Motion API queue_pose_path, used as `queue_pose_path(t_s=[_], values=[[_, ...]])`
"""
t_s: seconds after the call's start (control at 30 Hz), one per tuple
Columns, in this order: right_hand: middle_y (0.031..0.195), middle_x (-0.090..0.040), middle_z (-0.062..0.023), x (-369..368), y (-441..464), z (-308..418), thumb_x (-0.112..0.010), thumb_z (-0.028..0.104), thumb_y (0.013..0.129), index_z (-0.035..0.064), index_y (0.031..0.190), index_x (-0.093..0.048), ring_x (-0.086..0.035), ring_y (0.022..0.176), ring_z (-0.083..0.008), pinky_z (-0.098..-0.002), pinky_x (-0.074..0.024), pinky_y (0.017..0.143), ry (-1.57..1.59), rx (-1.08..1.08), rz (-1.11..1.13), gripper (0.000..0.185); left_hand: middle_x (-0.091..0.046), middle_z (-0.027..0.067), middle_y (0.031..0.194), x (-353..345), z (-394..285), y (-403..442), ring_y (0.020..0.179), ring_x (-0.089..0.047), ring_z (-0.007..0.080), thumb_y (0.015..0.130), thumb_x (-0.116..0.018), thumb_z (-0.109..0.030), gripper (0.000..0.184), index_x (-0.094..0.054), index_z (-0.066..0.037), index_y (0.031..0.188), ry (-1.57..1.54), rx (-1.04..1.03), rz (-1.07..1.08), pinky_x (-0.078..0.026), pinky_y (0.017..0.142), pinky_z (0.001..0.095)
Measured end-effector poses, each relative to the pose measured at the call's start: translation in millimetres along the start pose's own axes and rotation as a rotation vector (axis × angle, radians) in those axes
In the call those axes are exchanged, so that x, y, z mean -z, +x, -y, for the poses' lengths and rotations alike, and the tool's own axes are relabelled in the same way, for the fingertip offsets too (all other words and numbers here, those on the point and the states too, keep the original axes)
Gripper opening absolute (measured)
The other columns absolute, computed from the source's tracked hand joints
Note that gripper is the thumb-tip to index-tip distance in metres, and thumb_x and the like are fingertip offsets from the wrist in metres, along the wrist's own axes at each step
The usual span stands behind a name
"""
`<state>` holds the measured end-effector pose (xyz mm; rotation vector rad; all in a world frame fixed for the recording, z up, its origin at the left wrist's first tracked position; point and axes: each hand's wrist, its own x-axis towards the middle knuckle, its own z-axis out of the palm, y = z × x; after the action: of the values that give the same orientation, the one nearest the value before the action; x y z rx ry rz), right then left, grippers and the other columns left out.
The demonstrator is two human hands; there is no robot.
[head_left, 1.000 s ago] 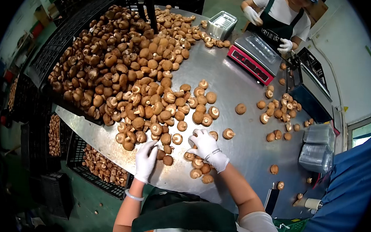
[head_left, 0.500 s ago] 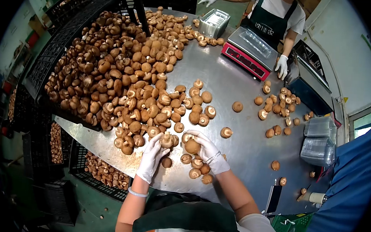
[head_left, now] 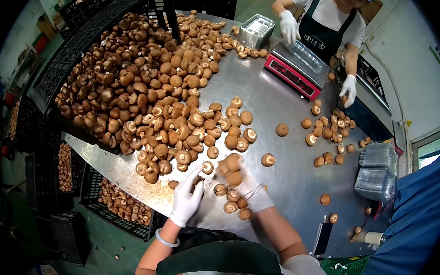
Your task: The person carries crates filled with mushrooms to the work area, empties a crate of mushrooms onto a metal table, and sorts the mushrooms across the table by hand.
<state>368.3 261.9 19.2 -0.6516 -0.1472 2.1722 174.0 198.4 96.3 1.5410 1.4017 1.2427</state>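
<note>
Brown mushrooms (head_left: pixel 132 87) are heaped from a tipped black crate onto the metal table (head_left: pixel 287 187). My right hand (head_left: pixel 249 187), gloved in white and a little blurred, holds several mushrooms (head_left: pixel 231 167) above the table. Just below it lies a small group of mushrooms (head_left: pixel 232 195). My left hand (head_left: pixel 188 196), also gloved, is at the near edge of the heap with its fingers apart. A mushroom (head_left: pixel 207 167) lies beyond its fingertips, and another (head_left: pixel 173 184) is at its left.
Across the table a co-worker (head_left: pixel 327 23) has one gloved hand over a red scale (head_left: pixel 295 71) and the other near scattered mushrooms. Clear trays (head_left: pixel 376 172) are stacked at the right. A phone (head_left: pixel 322 238) lies near the front edge. A crate of mushrooms (head_left: pixel 125 202) stands below left.
My left hand has let go of its mushrooms and drawn back slightly. My right hand now holds several mushrooms together. The co-worker's one hand came over the scale; the other moved right.
</note>
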Motion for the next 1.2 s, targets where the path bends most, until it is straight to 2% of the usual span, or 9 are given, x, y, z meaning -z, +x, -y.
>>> queue_pose_path(t_s=[0.03, 0.17, 0.3, 0.4, 0.5, 0.6, 0.7, 1.03, 1.2], values=[[0.098, -0.054, -0.0120, -23.6, -8.1, 24.6, -0.040, 0.039, 0.096, 0.0027, 0.108, -0.047, -0.056, 0.101, -0.0289, -0.0438, -0.0493, 0.090, -0.018, 0.107, -0.104, 0.039, -0.058, 0.0189, 0.117, 4.2, 8.6, -1.6, 0.109, -0.056, 0.0313, 0.084, -0.055, -0.001, 0.036, -0.055, -0.001, 0.120, 0.058, -0.016, -0.018, -0.043, 0.094, 0.0354], [0.100, -0.059, -0.0095, -12.7, -7.6, 134.3, -0.055, 0.039, 0.090, 0.0078, 0.106, -0.053, -0.058, 0.095, -0.0248, -0.0379, -0.0536, 0.070, 0.204, 0.547, -0.247, 0.035, -0.060, 0.0179, 0.111, 10.9, 23.3, -7.3, 0.105, -0.057, 0.0318, 0.084, -0.056, -0.004, 0.029, -0.059, -0.002, 0.112, 0.110, 0.037, -0.046, -0.044, 0.092, 0.0366], [0.140, -0.035, -0.0175, 51.3, -5.1, 203.9, -0.061, 0.046, 0.085, 0.0031, 0.136, -0.027, -0.039, 0.127, -0.0344, -0.0505, -0.0411, 0.100, 0.538, 0.822, -0.425, 0.075, -0.063, 0.0156, 0.106, 5.5, 25.9, -9.5, 0.101, -0.058, 0.0309, 0.083, -0.058, -0.006, 0.025, -0.061, -0.002, 0.108, 0.186, 0.063, 0.003, -0.045, 0.089, 0.0364], [0.133, -0.043, -0.0165, 52.2, 5.7, 162.1, -0.059, 0.039, 0.087, 0.0063, 0.133, -0.039, -0.045, 0.120, -0.0316, -0.0482, -0.0448, 0.095, -0.207, 0.733, -0.401, 0.060, -0.063, 0.0159, 0.104, -0.3, 29.0, -10.0, 0.098, -0.059, 0.0314, 0.083, -0.058, -0.006, 0.023, -0.061, -0.001, 0.105, 0.193, 0.046, 0.072, -0.046, 0.088, 0.0365], [0.115, -0.056, -0.0090, 7.3, 22.6, 102.4, -0.063, 0.027, 0.085, 0.0115, 0.122, -0.055, -0.059, 0.093, -0.0198, -0.0298, -0.0527, 0.064, -0.915, 0.606, -0.398, 0.041, -0.063, 0.0162, 0.103, -7.1, 25.6, -6.9, 0.098, -0.059, 0.0322, 0.083, -0.059, -0.006, 0.023, -0.061, -0.001, 0.105, 0.153, 0.064, 0.116, -0.046, 0.088, 0.0371], [0.109, -0.055, -0.0138, 2.8, 51.1, 76.3, -0.072, 0.026, 0.072, 0.0180, 0.126, -0.053, -0.053, 0.103, -0.0328, -0.0366, -0.0476, 0.086, -1.862, 0.707, -0.298, 0.059, -0.063, 0.0155, 0.101, -15.1, 27.4, -4.0, 0.095, -0.060, 0.0300, 0.083, -0.059, -0.004, 0.023, -0.061, -0.001, 0.106, 0.095, 0.086, 0.132, -0.047, 0.085, 0.0351], [0.109, -0.051, -0.0092, -12.6, 55.6, 55.2, -0.073, 0.024, 0.070, 0.0225, 0.123, -0.052, -0.050, 0.105, -0.0302, -0.0397, -0.0502, 0.080, -2.209, 0.702, -0.373, 0.057, -0.063, 0.0143, 0.098, -18.5, 33.0, -3.6, 0.093, -0.062, 0.0266, 0.084, -0.059, -0.003, 0.025, -0.061, -0.002, 0.109, 0.005, 0.158, 0.152, -0.048, 0.083, 0.0320], [0.097, -0.062, -0.0073, -26.9, 14.9, 27.0, -0.060, 0.012, 0.081, 0.0087, 0.100, -0.063, -0.061, 0.090, -0.0219, -0.0313, -0.0481, 0.083, -1.579, 0.445, 0.307, 0.019, -0.045, 0.0196, 0.132, -26.4, 37.1, -6.7, 0.111, -0.054, 0.0300, 0.081, -0.062, -0.005, 0.058, -0.040, -0.005, 0.135, -0.172, 0.338, 0.079, -0.047, 0.090, 0.0322], [0.088, -0.064, -0.0129, -38.2, 68.2, 98.1, -0.061, 0.025, 0.083, 0.0065, 0.092, -0.063, -0.062, 0.080, -0.0242, -0.0350, -0.0495, 0.074, -1.537, 0.684, -0.356, 0.020, -0.043, 0.0169, 0.136, -30.7, 40.9, 5.4, 0.115, -0.050, 0.0342, 0.078, -0.066, -0.011, 0.058, -0.045, -0.005, 0.132, 0.331, 0.040, 0.147, -0.043, 0.096, 0.0368]])
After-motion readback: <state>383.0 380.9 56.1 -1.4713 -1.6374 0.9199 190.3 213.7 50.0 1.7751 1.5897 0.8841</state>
